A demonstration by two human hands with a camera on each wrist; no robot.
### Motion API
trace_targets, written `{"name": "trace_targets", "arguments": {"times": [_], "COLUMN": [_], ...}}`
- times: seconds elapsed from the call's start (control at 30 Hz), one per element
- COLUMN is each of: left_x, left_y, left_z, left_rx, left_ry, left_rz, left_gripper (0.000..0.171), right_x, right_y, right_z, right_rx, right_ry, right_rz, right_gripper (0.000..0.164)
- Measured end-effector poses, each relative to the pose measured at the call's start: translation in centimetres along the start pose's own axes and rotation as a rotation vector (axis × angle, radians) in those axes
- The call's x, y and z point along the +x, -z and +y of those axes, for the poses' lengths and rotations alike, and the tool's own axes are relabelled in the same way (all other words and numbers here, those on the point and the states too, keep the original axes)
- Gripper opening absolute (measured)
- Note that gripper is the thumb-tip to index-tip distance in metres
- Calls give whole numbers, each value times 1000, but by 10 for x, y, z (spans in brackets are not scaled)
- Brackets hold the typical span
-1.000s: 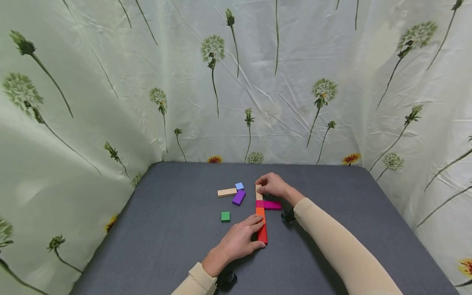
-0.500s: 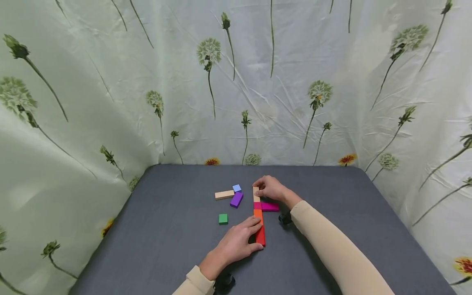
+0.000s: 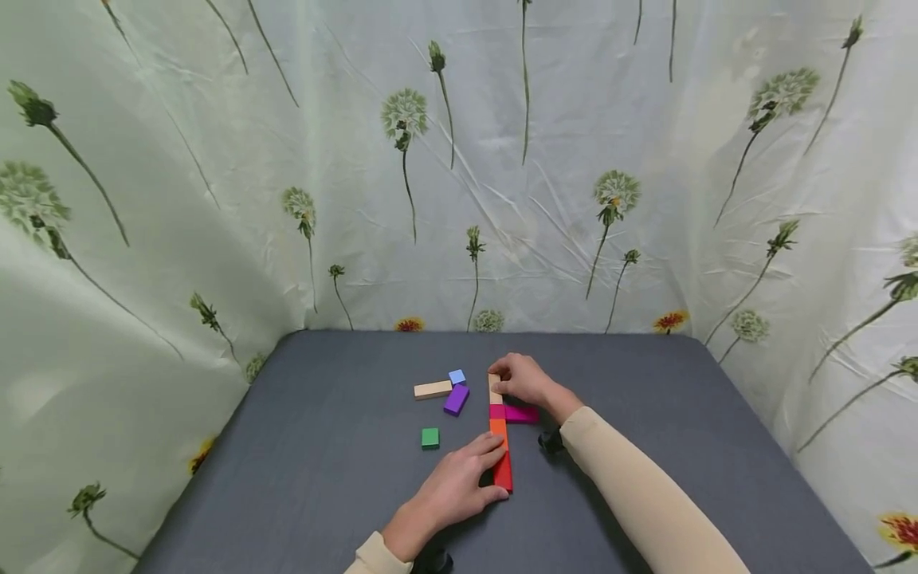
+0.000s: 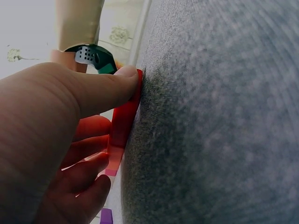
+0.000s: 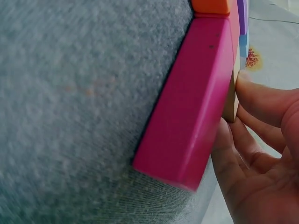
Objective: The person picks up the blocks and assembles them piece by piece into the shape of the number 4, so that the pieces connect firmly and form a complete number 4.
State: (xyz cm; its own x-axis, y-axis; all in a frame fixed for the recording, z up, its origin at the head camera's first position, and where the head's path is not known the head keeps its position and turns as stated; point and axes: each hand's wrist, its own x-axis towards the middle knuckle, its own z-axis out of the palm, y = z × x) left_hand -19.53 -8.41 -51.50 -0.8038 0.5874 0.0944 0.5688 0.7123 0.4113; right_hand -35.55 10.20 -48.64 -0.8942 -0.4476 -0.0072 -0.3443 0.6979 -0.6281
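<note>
In the head view a straight row of blocks lies on the table: a tan block at the far end, a small pink block, an orange block and a red block nearest. A magenta block juts right from the pink one. My right hand pinches the tan block between thumb and fingers. My left hand rests along the row's left side, thumb touching the red block's near end, fingertips at the orange block. The left fingers partly cover the red and orange blocks.
Left of the row lie a green block, a purple block, a light-blue block and another tan block. Behind the grey table hangs a flower-printed curtain.
The head view has tilted and shifted slightly, so everything sits a little lower and further left. Both hands keep their places on the row, and the blocks show no clear movement.
</note>
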Motion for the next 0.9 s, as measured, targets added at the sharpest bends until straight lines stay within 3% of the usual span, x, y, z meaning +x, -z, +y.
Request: {"name": "trace_targets", "arguments": {"times": [0.43, 0.77, 0.9], "left_x": [-6, 0, 0], "left_y": [4, 5, 4], "left_z": [-7, 1, 4], "left_rx": [27, 83, 150], "left_ry": [-13, -40, -87], "left_rz": [37, 0, 51], "left_gripper": [66, 68, 69], "right_x": [4, -15, -29], "right_y": [-8, 6, 11], "right_z": [-13, -21, -28], "right_rx": [-82, -201, -226], "right_ry": [30, 21, 45], "right_rz": [36, 4, 23], "right_gripper": [35, 38, 40]}}
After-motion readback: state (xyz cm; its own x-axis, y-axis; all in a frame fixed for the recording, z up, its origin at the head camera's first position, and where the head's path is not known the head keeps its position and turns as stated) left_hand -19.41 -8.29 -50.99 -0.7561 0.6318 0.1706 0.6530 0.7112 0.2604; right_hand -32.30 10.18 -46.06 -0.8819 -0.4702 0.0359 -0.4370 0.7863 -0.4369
